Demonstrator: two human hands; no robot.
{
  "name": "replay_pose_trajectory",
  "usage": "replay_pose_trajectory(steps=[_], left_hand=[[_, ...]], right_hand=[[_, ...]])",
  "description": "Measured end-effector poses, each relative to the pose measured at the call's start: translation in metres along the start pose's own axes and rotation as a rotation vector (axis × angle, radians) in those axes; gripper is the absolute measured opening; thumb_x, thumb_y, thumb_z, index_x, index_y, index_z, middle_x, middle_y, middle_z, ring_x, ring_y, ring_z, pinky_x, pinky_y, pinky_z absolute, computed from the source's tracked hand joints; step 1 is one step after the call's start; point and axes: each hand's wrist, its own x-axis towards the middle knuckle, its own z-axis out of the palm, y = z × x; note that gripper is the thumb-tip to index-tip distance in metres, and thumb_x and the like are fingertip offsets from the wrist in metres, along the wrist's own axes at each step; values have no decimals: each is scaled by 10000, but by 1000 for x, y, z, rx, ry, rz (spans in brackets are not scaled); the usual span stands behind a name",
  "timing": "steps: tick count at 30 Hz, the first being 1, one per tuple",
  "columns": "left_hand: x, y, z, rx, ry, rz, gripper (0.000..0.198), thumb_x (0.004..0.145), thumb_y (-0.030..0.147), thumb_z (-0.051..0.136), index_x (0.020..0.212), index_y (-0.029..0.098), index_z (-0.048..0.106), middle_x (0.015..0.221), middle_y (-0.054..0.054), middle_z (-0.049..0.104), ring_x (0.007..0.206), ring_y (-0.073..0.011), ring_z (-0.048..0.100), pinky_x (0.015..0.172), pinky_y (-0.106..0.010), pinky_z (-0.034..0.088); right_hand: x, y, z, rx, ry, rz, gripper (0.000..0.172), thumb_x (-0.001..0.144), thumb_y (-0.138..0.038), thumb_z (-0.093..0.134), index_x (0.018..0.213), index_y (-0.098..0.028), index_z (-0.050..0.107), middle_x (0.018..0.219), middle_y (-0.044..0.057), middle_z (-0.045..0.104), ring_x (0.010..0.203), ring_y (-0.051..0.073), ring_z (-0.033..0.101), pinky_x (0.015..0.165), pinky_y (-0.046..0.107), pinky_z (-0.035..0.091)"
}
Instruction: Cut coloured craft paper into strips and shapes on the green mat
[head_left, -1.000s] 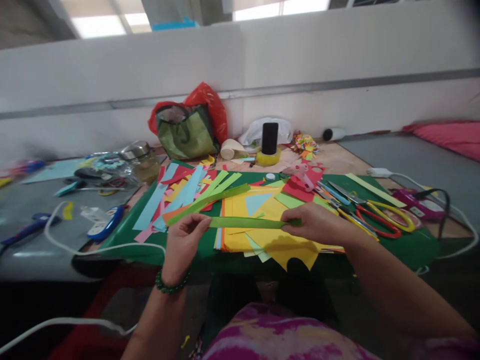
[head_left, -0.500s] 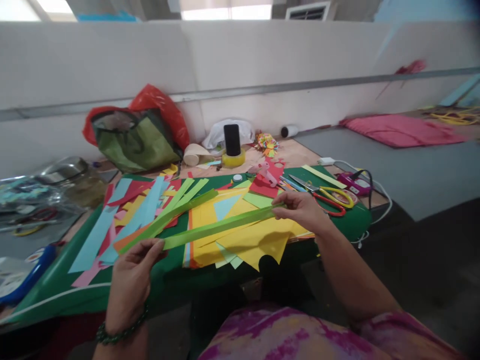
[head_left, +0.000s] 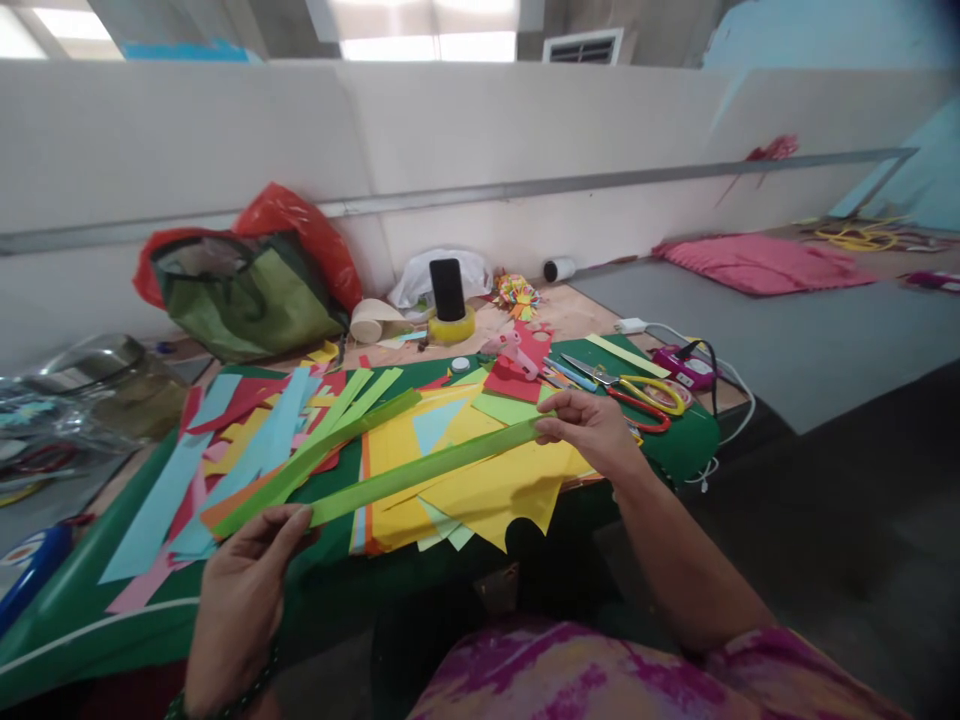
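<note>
The left hand [head_left: 244, 575], at the lower left of the frame, pinches one end of a green strip [head_left: 424, 474]; the right hand [head_left: 589, 428], right of centre, pinches the other. The strip stretches across mid-frame over yellow paper [head_left: 499, 500] on the table [head_left: 694, 440]. Scissors [head_left: 604, 377] lie right of centre.

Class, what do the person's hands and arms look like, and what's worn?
The left hand and right hand are gloveless. A dark beaded bracelet circles the left wrist. A purple sleeve with pale patches leaves the right forearm bare.
</note>
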Motion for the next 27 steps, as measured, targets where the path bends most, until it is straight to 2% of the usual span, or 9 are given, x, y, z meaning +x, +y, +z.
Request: replay_pose_trajectory(steps=[3,9,15,18,22,27], left_hand=[[-1,1,1,79,-26,44,417,520,536,835,675,193,656,667,-1,627,621,-156,600,532,-233,534],[-2,10,13,230,-155,231,380,636,550,731,642,192,605,565,4,580,560,-156,555,539,-255,465],[-5,13,21,289,-210,282,326,731,510,632,667,199,561,617,8,574,602,-156,555,580,-252,454],[-5,10,26,359,-212,333,317,763,499,579,657,201,546,606,11,557,589,-151,531,570,-250,432],[1,0,32,549,-213,405,259,798,426,510,661,207,522,629,2,584,595,-154,533,582,-257,407],[11,-12,39,831,-282,356,141,808,284,464,683,222,485,611,12,566,597,-169,536,571,-261,344]], right_hand=[[1,1,-2,-29,11,-24,426,511,-524,849,671,-187,645,537,-9,654,515,170,660,549,306,565],[2,2,-12,-162,55,-75,466,509,-610,821,609,-197,629,545,-3,614,495,137,584,519,293,540],[1,9,-26,-367,78,-150,477,578,-662,757,621,-203,635,536,-1,575,483,120,502,453,261,445],[3,17,-32,-459,80,-173,452,626,-649,724,629,-205,637,549,6,583,476,118,469,447,265,407],[9,25,-32,-615,34,-169,379,693,-585,662,646,-211,629,573,16,610,502,143,497,472,278,393],[12,34,-25,-795,-83,-136,232,735,-439,580,659,-221,602,603,23,634,555,169,550,527,290,410]])
